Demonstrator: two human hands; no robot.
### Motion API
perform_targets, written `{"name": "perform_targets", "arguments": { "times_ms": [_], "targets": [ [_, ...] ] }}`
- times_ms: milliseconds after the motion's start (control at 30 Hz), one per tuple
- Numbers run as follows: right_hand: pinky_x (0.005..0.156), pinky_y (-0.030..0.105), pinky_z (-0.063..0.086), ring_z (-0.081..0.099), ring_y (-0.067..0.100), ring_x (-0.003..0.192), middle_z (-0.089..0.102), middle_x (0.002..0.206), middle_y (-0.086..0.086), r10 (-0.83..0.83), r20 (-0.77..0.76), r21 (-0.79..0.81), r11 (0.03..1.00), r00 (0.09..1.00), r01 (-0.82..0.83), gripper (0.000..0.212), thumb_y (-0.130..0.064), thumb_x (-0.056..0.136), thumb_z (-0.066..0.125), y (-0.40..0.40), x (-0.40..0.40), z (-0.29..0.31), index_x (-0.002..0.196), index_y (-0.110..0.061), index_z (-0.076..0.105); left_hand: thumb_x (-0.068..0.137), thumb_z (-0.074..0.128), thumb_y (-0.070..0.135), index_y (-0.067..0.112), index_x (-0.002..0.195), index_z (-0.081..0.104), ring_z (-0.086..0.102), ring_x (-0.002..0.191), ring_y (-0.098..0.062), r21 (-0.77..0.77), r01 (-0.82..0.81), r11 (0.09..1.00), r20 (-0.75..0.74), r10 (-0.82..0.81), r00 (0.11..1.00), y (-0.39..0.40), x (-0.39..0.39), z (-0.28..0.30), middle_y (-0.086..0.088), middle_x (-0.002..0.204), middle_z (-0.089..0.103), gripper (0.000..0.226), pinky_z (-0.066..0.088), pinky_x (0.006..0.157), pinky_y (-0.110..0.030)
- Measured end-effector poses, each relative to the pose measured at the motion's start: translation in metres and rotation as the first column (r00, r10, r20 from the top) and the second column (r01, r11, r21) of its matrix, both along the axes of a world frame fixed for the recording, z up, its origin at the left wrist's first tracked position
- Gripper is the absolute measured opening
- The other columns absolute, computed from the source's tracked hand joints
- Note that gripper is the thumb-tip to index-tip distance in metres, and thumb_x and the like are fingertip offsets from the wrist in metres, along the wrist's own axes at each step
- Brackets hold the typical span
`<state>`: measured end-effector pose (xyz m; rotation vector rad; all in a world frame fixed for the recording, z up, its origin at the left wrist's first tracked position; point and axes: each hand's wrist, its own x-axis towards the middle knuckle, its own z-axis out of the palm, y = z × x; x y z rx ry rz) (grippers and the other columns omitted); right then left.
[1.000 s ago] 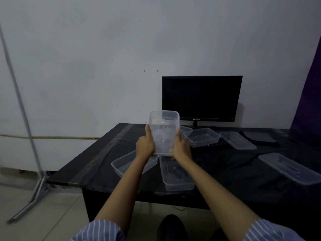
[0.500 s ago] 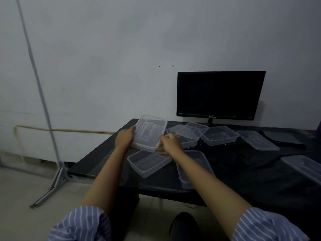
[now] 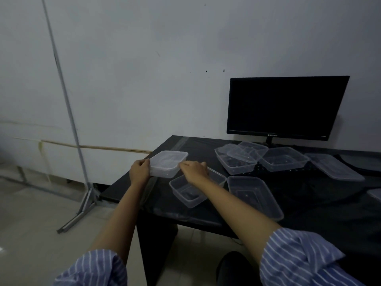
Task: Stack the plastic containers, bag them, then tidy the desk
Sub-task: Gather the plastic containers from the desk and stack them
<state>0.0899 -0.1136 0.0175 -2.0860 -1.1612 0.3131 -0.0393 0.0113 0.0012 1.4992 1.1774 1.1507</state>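
Here both the left hand (image 3: 139,172) and right hand (image 3: 193,171) curl their fingers around one clear container (image 3: 168,166), gripping its ends.

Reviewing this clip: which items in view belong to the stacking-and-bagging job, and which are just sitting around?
Part of the job:
- held container, gripped by left hand and right hand
- open containers on the desk
- lids
- desk

Just there:
- monitor
- metal stand
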Motion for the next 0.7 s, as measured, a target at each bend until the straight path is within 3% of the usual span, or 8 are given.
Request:
{"name": "perform_targets", "arguments": {
  "times_ms": [100, 200, 300, 400, 533, 600, 700],
  "targets": [
    [0.104, 0.045, 0.022, 0.023, 0.031, 0.129, 0.033, 0.146, 0.007, 0.007, 0.06, -0.093, 0.996, 0.998, -0.001, 0.06, -0.058, 0.095, 0.021, 0.006, -0.003, -0.006, 0.131, -0.026, 0.057, 0.098, 0.045, 0.028, 0.002, 0.12, 0.059, 0.057, 0.106, -0.031, 0.066, -0.005, 0.998, -0.102, 0.012, 0.995, 0.0, -0.007, -0.009, -0.018, 0.119, 0.062, 0.037, 0.042, 0.083, -0.032],
    [0.114, 0.05, 0.008, 0.002, 0.032, 0.143, 0.008, 0.16, 0.006, 0.018, 0.063, -0.157, 0.988, 0.998, -0.007, 0.069, -0.065, 0.094, 0.016, 0.007, -0.006, -0.011, 0.137, -0.025, 0.053, 0.099, 0.045, 0.035, 0.006, 0.125, 0.054, 0.058, 0.107, -0.03, 0.068, 0.013, 0.998, -0.206, 0.001, 0.979, 0.0, -0.01, -0.019, -0.015, 0.12, 0.061, 0.04, 0.044, 0.084, -0.035],
    [0.116, 0.052, 0.002, -0.008, 0.032, 0.147, 0.0, 0.162, 0.008, 0.035, 0.064, -0.202, 0.979, 0.997, -0.021, 0.071, -0.065, 0.095, 0.014, 0.005, -0.005, -0.017, 0.141, -0.023, 0.049, 0.098, 0.048, 0.031, 0.006, 0.125, 0.054, 0.057, 0.111, -0.029, 0.081, 0.025, 0.996, -0.233, -0.005, 0.973, -0.002, -0.012, -0.026, -0.015, 0.123, 0.061, 0.037, 0.045, 0.087, -0.036],
    [0.116, 0.054, 0.001, -0.007, 0.035, 0.147, 0.004, 0.161, 0.012, 0.06, 0.067, -0.202, 0.978, 0.996, -0.046, 0.066, -0.063, 0.096, 0.015, 0.002, -0.003, -0.023, 0.143, -0.027, 0.046, 0.098, 0.047, 0.032, 0.004, 0.126, 0.055, 0.056, 0.116, -0.032, 0.097, 0.025, 0.995, -0.286, 0.004, 0.958, -0.004, -0.012, -0.028, -0.016, 0.126, 0.061, 0.04, 0.044, 0.096, -0.041],
    [0.11, 0.048, 0.017, 0.016, 0.034, 0.138, 0.03, 0.148, 0.014, 0.037, 0.088, -0.123, 0.992, 0.995, -0.026, 0.056, -0.056, 0.099, 0.018, -0.003, 0.005, -0.023, 0.125, -0.025, 0.056, 0.098, 0.041, 0.045, 0.006, 0.127, 0.057, 0.045, 0.125, -0.036, 0.13, -0.051, 0.99, -0.422, 0.102, 0.901, -0.01, -0.008, -0.02, -0.019, 0.127, 0.058, 0.05, 0.035, 0.104, -0.049],
    [0.106, 0.045, 0.021, 0.024, 0.03, 0.131, 0.04, 0.139, 0.012, 0.023, 0.103, -0.073, 0.997, 0.994, -0.016, 0.054, -0.055, 0.1, 0.019, -0.007, 0.01, -0.022, 0.114, -0.021, 0.059, 0.098, 0.041, 0.045, 0.006, 0.126, 0.057, 0.041, 0.126, -0.037, 0.227, -0.084, 0.97, -0.49, 0.189, 0.851, -0.013, -0.004, -0.014, -0.02, 0.128, 0.056, 0.05, 0.033, 0.103, -0.051],
    [0.106, 0.044, 0.021, 0.028, 0.027, 0.13, 0.045, 0.136, 0.008, -0.025, 0.109, 0.022, 1.0, 0.994, 0.022, 0.052, -0.053, 0.1, 0.024, -0.016, 0.023, -0.019, 0.112, -0.021, 0.064, 0.097, 0.046, 0.041, 0.01, 0.117, 0.063, 0.042, 0.123, -0.034, 0.399, -0.007, 0.917, -0.45, 0.203, 0.87, -0.021, 0.007, -0.007, -0.017, 0.125, 0.059, 0.041, 0.036, 0.1, -0.047]
  ]
}}
